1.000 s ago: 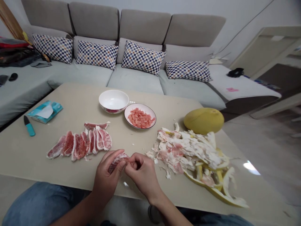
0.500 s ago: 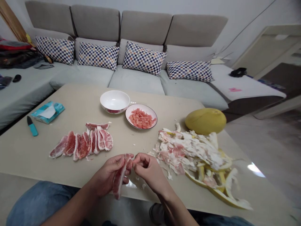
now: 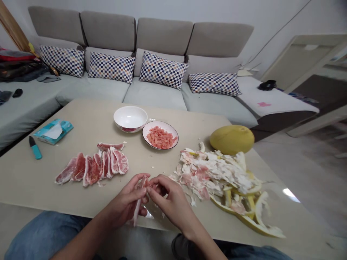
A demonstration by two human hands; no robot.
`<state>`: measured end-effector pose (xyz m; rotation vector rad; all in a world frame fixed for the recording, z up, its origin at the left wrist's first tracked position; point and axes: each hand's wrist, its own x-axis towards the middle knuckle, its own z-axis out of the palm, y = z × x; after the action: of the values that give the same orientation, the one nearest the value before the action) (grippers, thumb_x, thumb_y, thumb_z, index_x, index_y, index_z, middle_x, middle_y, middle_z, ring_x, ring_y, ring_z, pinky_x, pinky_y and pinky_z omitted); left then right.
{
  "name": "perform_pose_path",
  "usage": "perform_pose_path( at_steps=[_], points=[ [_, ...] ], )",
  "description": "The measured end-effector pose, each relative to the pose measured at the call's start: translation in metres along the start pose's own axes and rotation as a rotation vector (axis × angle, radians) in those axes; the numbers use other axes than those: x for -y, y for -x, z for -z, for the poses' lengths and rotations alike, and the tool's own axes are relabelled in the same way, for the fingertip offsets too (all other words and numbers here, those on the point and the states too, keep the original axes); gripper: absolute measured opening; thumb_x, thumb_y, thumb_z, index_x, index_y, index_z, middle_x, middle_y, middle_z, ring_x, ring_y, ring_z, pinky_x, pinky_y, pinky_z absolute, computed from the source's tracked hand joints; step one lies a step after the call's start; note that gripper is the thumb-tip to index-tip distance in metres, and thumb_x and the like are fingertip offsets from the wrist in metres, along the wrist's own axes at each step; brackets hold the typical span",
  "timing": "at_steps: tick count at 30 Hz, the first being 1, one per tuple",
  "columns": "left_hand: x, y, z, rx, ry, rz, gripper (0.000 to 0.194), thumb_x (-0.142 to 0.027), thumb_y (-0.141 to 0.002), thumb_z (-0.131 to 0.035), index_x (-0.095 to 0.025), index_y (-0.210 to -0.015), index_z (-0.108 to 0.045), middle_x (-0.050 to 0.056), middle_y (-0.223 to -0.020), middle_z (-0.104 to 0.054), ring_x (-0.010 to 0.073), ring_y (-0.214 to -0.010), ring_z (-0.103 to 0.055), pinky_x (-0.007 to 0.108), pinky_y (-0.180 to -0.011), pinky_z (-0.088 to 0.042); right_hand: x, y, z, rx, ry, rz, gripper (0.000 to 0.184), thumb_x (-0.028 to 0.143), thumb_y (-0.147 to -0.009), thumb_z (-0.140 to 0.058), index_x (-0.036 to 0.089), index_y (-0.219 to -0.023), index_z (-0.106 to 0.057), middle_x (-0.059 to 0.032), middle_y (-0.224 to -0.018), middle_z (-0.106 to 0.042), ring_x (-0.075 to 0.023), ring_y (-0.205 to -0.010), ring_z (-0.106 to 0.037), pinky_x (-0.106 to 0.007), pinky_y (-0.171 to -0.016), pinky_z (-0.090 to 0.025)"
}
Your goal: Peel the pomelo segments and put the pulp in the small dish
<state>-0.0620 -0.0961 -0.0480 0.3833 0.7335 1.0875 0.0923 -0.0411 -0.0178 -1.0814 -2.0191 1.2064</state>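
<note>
A pomelo segment (image 3: 137, 208) with pale membrane is held on end between the thumb and fingers of my left hand (image 3: 125, 200). The fingertips of my right hand (image 3: 171, 202) pinch together at its upper end; whether they grip membrane or flesh is too small to tell. To the left, a row of pomelo segments (image 3: 94, 167) lies on the table. Peeled pink pulp fills the middle of a dark-rimmed plate (image 3: 173, 143) beyond my hands. On my right is a heap of torn membrane (image 3: 214, 171) over yellow rind (image 3: 251, 220).
A white bowl (image 3: 130, 116) stands beside the plate. A whole pomelo (image 3: 232, 139) sits behind the peel heap. At the table's left are a tissue pack (image 3: 54, 131) and a knife with a teal handle (image 3: 36, 151). The sofa (image 3: 155, 97) lines the far side.
My left hand has turned the segment from lying sideways to pointing up and down. My right fingers have stayed close to its upper end. The view has shifted slightly.
</note>
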Motion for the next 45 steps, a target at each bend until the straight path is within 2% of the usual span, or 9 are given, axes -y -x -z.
perform_pose_path(
  at_steps=[5, 9, 15, 22, 28, 31, 37, 41, 45],
  points=[
    [0.001, -0.001, 0.004, -0.003, -0.207, -0.087, 0.047, -0.021, -0.077, -0.072, -0.024, -0.121, -0.055, 0.008, -0.118, -0.056, 0.0237, -0.108, -0.055, 0.034, -0.082, -0.052, -0.006, 0.003, -0.001, -0.005, -0.019, 0.058, 0.012, 0.024, -0.089, -0.055, 0.019, -0.085, -0.065, -0.0027, -0.084, -0.065, -0.014, -0.074, -0.058, -0.023, -0.063, -0.043],
    [-0.001, -0.001, 0.004, -0.012, -0.185, -0.097, 0.049, -0.02, -0.077, -0.072, -0.022, -0.124, -0.057, 0.01, -0.123, -0.057, 0.0283, -0.119, -0.05, 0.04, -0.091, -0.049, -0.006, 0.002, 0.003, 0.003, -0.005, 0.097, 0.014, 0.023, -0.091, -0.052, 0.02, -0.085, -0.065, -0.0017, -0.082, -0.066, -0.0135, -0.073, -0.059, -0.023, -0.065, -0.043],
    [-0.007, 0.0, 0.0, -0.043, -0.071, -0.065, 0.038, -0.02, -0.08, -0.067, -0.021, -0.118, -0.064, 0.008, -0.111, -0.059, 0.021, -0.097, -0.057, 0.044, -0.088, -0.052, -0.015, -0.004, 0.015, -0.177, 0.233, 0.132, 0.017, 0.024, -0.089, -0.051, 0.018, -0.076, -0.059, -0.0008, -0.068, -0.058, -0.014, -0.062, -0.052, -0.026, -0.061, -0.038],
    [-0.007, 0.003, -0.001, -0.03, 0.003, -0.032, 0.03, -0.02, -0.084, -0.062, -0.021, -0.114, -0.067, 0.008, -0.099, -0.063, 0.0208, -0.094, -0.059, 0.046, -0.084, -0.054, -0.018, -0.007, 0.027, -0.203, 0.271, 0.102, 0.019, 0.027, -0.09, -0.051, 0.017, -0.076, -0.059, -0.0017, -0.07, -0.059, -0.0145, -0.063, -0.053, -0.026, -0.061, -0.039],
    [-0.01, 0.004, -0.002, -0.019, 0.027, -0.085, 0.029, -0.019, -0.087, -0.056, -0.018, -0.115, -0.066, 0.01, -0.096, -0.067, 0.0219, -0.09, -0.062, 0.049, -0.084, -0.053, -0.014, -0.004, 0.047, -0.043, 0.061, -0.039, 0.021, 0.036, -0.09, -0.054, 0.019, -0.081, -0.063, -0.001, -0.072, -0.062, -0.0144, -0.066, -0.056, -0.025, -0.061, -0.042],
    [-0.011, 0.002, 0.0, -0.022, -0.001, -0.102, 0.029, -0.022, -0.09, -0.052, -0.016, -0.116, -0.065, 0.011, -0.093, -0.068, 0.0215, -0.088, -0.063, 0.046, -0.083, -0.054, -0.015, -0.003, 0.052, 0.01, -0.066, -0.102, 0.024, 0.041, -0.089, -0.055, 0.02, -0.09, -0.064, -0.0011, -0.074, -0.063, -0.015, -0.069, -0.058, -0.026, -0.063, -0.045],
    [-0.002, -0.003, 0.004, -0.016, -0.143, -0.127, 0.026, -0.026, -0.087, -0.061, -0.015, -0.11, -0.065, 0.01, -0.091, -0.068, 0.0189, -0.082, -0.065, 0.032, -0.072, -0.056, -0.012, -0.003, 0.032, 0.004, -0.283, -0.169, 0.044, 0.039, -0.081, -0.064, 0.022, -0.121, -0.057, -0.0038, -0.094, -0.066, -0.0163, -0.083, -0.061, -0.029, -0.076, -0.049],
    [0.0, -0.004, 0.008, -0.016, -0.136, -0.111, 0.027, -0.028, -0.086, -0.062, -0.017, -0.111, -0.064, 0.009, -0.092, -0.068, 0.0187, -0.081, -0.066, 0.032, -0.073, -0.055, -0.012, -0.004, 0.017, -0.046, -0.344, -0.181, 0.036, 0.036, -0.078, -0.068, 0.02, -0.11, -0.063, 0.0014, -0.073, -0.06, -0.0125, -0.066, -0.055, -0.025, -0.064, -0.047],
    [0.001, -0.004, 0.009, 0.025, -0.088, -0.089, 0.029, -0.029, -0.086, -0.062, -0.015, -0.11, -0.064, 0.01, -0.088, -0.069, 0.0211, -0.082, -0.068, 0.032, -0.072, -0.055, -0.014, -0.006, 0.013, -0.166, -0.389, -0.144, 0.03, 0.035, -0.075, -0.073, 0.019, -0.099, -0.065, 0.0009, -0.073, -0.061, -0.0128, -0.068, -0.057, -0.025, -0.065, -0.047]
  ],
)
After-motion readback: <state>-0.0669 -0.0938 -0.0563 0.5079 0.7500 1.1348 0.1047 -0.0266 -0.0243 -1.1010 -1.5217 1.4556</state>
